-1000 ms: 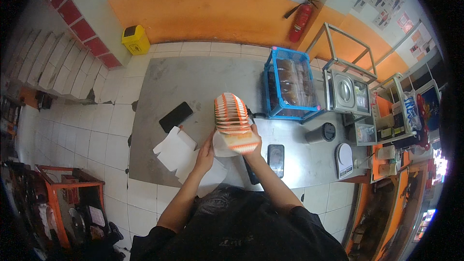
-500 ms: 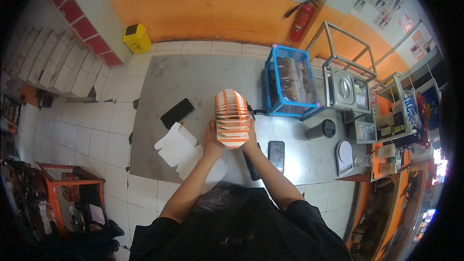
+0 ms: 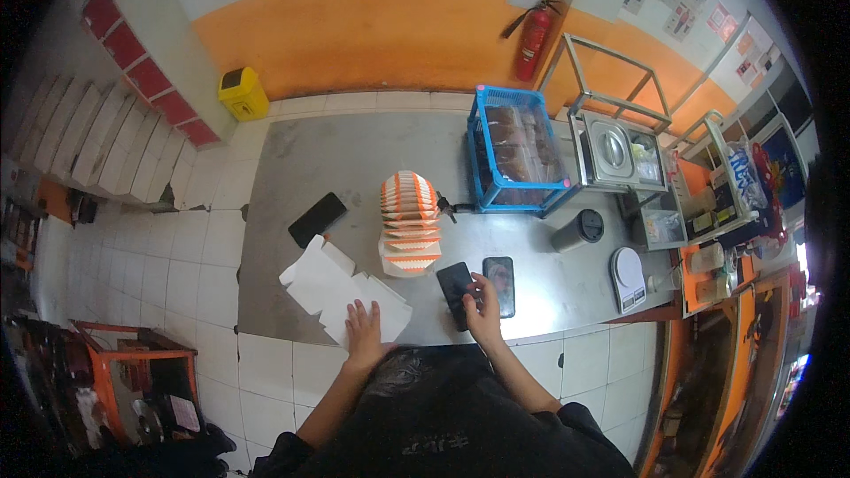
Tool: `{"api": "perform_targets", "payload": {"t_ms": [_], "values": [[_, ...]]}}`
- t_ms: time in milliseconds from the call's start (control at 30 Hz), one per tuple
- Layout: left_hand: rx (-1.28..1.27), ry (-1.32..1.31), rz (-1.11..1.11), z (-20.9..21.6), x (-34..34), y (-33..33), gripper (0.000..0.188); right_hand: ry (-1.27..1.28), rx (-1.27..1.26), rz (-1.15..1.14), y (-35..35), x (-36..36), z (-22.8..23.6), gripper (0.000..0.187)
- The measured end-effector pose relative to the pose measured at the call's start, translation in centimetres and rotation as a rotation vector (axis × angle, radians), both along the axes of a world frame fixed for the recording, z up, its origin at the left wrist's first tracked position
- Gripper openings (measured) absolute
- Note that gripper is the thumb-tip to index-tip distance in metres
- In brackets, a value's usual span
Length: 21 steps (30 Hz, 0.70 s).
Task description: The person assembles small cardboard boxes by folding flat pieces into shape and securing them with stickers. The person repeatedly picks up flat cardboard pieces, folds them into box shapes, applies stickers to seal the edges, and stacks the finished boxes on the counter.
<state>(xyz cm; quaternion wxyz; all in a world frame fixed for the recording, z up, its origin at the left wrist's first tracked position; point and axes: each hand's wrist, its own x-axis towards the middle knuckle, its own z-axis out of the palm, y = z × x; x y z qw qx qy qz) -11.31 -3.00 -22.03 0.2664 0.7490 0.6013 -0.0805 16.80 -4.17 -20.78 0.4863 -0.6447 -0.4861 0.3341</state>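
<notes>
A tall stack of orange-and-white folded boxes (image 3: 410,221) stands on the steel counter (image 3: 372,159), free of both hands. My left hand (image 3: 363,326) rests flat, fingers spread, on a pile of white flattened cartons (image 3: 341,288) at the counter's front edge. My right hand (image 3: 482,301) touches a black phone (image 3: 454,288) lying beside a second phone (image 3: 499,285) with a lit screen. I cannot see whether the fingers grip the black phone.
A blue wire basket of packed goods (image 3: 516,149) stands behind the stack. A black flat object (image 3: 317,219) lies to the left. A dark cup (image 3: 580,228), a white scale (image 3: 628,276) and a steel tub (image 3: 615,152) sit to the right.
Both hands have let go of the orange-and-white stack, which now stands alone. The left hand dropped to the white cartons, the right to the black phone.
</notes>
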Motion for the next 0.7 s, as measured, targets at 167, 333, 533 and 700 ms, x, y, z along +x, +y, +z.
{"api": "perform_targets", "payload": {"t_ms": [167,333,533,700], "values": [[-0.019,-0.108,-0.109,0.6,-2.5,1.2,0.079,0.051,0.022,0.069,0.3,-0.8,1.2,0.032],[0.065,-0.43,0.136,4.3,-3.8,2.0,0.033,0.272,-0.214,0.273,0.1,-3.2,3.7,0.021],[0.338,-0.696,0.25,10.4,-1.0,-1.5,0.032,0.329,-0.102,0.468,-1.1,-8.7,7.2,0.041],[0.302,-0.786,0.012,13.1,0.8,-3.1,0.041,0.323,-0.235,0.471,0.3,-9.3,9.7,0.046]]}}
